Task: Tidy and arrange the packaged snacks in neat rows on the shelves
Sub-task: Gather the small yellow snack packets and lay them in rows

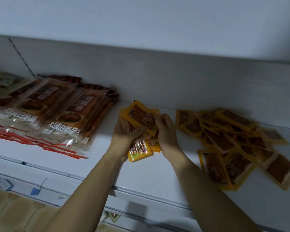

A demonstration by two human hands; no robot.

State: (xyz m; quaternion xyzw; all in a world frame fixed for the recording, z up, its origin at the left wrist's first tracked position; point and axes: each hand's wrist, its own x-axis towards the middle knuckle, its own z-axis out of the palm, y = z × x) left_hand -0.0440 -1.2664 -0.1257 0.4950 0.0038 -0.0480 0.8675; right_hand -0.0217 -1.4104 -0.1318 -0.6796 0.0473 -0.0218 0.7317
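Both your hands, left hand (124, 138) and right hand (166, 131), clutch a bundle of yellow packets (141, 118): light, slick, floppy; pinch edges firmly.

Blue price tag (35, 191) (shelf-edge clip)

A shop, seen at a display shelf. White metal shelf (146, 173) with a pale back panel (141, 77) and a slotted upright strip (21, 57) at far left, the kind used for retail racking. Front edge carries a price rail (57, 188) with a small blue tag (35, 191). Stock is many copies of the same goods: large clear snack bags (54, 113) stacked at left, a loose heap of small yellow packets (233, 141) at right. Another shelf (141, 22) overhangs above. Dim light.
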